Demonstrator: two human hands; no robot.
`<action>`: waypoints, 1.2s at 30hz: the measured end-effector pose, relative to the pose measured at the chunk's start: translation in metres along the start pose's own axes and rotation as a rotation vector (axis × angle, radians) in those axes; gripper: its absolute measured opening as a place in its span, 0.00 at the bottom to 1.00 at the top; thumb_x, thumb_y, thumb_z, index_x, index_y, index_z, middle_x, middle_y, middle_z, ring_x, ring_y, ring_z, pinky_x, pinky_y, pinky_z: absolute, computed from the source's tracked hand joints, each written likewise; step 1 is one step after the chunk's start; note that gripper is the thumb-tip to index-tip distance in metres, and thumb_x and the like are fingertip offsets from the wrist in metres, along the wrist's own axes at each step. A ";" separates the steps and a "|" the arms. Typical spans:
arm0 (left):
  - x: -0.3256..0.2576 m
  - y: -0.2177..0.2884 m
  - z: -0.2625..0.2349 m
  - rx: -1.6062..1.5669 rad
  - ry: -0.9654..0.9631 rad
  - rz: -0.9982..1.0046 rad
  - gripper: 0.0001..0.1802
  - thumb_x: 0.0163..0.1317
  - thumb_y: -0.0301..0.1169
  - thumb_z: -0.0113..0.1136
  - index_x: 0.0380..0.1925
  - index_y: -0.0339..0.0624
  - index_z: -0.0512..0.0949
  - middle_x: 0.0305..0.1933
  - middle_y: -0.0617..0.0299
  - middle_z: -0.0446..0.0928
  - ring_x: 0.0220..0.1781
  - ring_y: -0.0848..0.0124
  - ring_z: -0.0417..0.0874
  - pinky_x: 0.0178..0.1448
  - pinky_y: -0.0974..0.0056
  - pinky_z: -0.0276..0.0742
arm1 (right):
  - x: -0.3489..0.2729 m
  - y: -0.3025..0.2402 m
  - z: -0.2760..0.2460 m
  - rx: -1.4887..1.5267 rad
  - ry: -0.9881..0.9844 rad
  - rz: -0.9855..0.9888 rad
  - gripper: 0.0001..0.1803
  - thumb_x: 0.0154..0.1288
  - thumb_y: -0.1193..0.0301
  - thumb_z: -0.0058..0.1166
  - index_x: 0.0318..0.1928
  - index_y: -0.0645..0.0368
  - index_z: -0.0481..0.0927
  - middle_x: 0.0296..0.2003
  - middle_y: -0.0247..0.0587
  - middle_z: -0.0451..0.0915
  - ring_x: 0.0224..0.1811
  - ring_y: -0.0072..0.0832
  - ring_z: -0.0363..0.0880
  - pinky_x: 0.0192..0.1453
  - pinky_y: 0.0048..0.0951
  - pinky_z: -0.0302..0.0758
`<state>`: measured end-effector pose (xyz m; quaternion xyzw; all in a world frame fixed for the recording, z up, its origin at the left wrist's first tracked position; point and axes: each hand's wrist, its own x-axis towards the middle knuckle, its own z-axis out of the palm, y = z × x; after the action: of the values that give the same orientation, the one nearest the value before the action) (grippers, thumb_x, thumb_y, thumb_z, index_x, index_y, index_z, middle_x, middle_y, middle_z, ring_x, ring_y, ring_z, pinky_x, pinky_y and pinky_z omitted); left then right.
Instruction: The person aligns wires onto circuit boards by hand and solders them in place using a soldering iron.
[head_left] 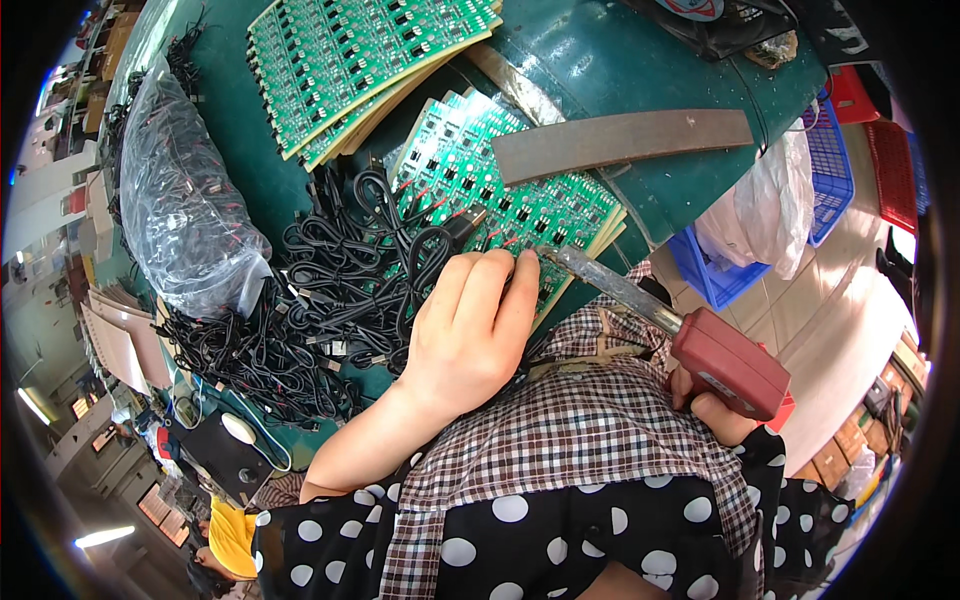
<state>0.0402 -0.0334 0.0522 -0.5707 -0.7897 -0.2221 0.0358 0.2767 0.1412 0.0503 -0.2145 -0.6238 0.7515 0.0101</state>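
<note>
Head view: left hand (470, 330), fingers pressed together, holds a black cable end on green circuit boards (500, 190) at the table's near edge. Right hand (715, 405) grips a red soldering iron (700, 345). Its hot tip lies beside the fingertips (527, 268); a slip could burn them.

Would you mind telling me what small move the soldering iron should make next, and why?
Probably a short slide of the soldering iron's tip along the green circuit board to the neighbouring joint. The right hand grips the red handle, the tip sits at the board's near edge, and the left hand presses a black cable there beside it, so the iron seems placed for work along that row.
</note>
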 end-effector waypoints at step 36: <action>-0.104 -0.117 -0.081 0.219 0.841 -0.883 0.05 0.59 0.24 0.58 0.33 0.34 0.79 0.35 0.60 0.79 0.38 0.71 0.79 0.44 0.68 0.73 | -0.005 -0.005 0.013 0.120 0.208 0.060 0.37 0.59 0.49 0.55 0.54 0.69 0.61 0.45 0.45 0.69 0.22 0.22 0.68 0.23 0.24 0.68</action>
<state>-0.0474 -0.1869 0.0565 -0.0468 -0.8879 -0.3394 0.3071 0.2754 0.1293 0.0579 -0.3088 -0.5665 0.7612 0.0652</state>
